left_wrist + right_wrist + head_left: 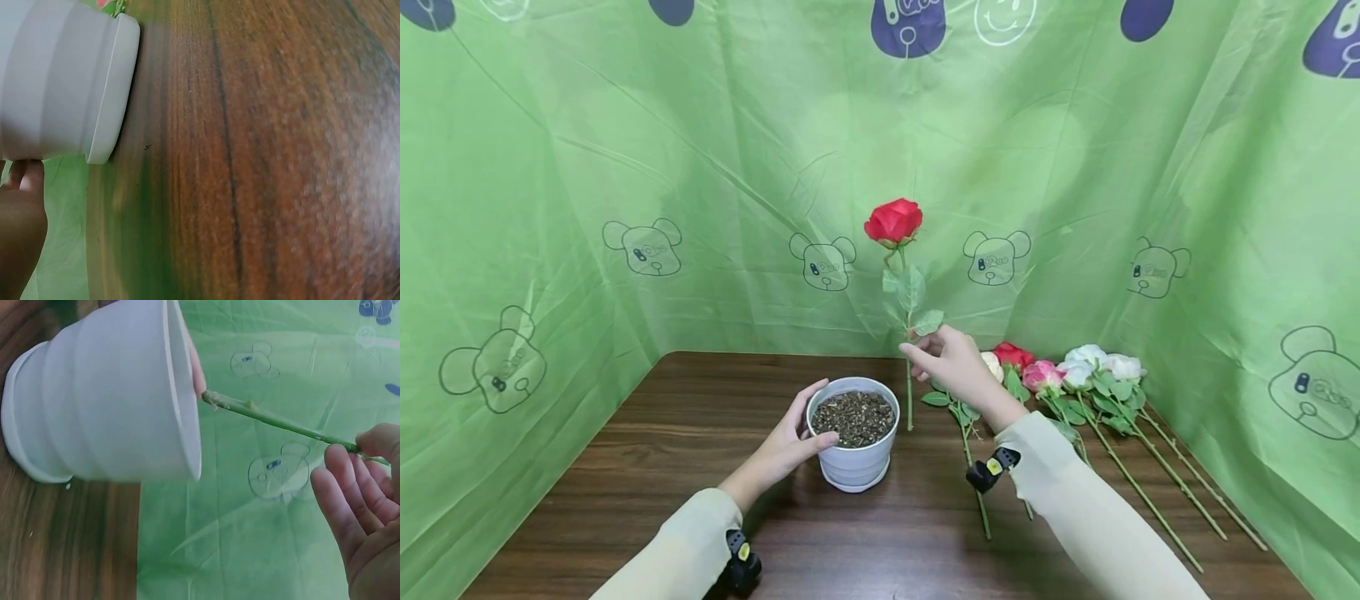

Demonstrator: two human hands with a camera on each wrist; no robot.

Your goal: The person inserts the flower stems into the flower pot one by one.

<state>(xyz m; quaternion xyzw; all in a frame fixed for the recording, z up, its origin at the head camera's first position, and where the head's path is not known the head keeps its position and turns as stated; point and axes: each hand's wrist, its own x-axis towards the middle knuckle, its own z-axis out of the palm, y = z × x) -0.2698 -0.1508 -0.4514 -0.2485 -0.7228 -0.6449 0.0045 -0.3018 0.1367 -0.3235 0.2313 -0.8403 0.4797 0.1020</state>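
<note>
Rose (912, 289), full and red above green leaves (929, 322), is upright beside a ribbed white pot (854, 465) of soil (854, 418); the right hand (957, 367) pinches its stem (910, 404), the left hand (784, 446) grips the pot.

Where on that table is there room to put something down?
The table shows bare wood left of the pot, between the left hand and the table's left edge. Another patch lies in front of the pot, between the left sleeve and the lying stems. The right side is crowded with roses.
</note>
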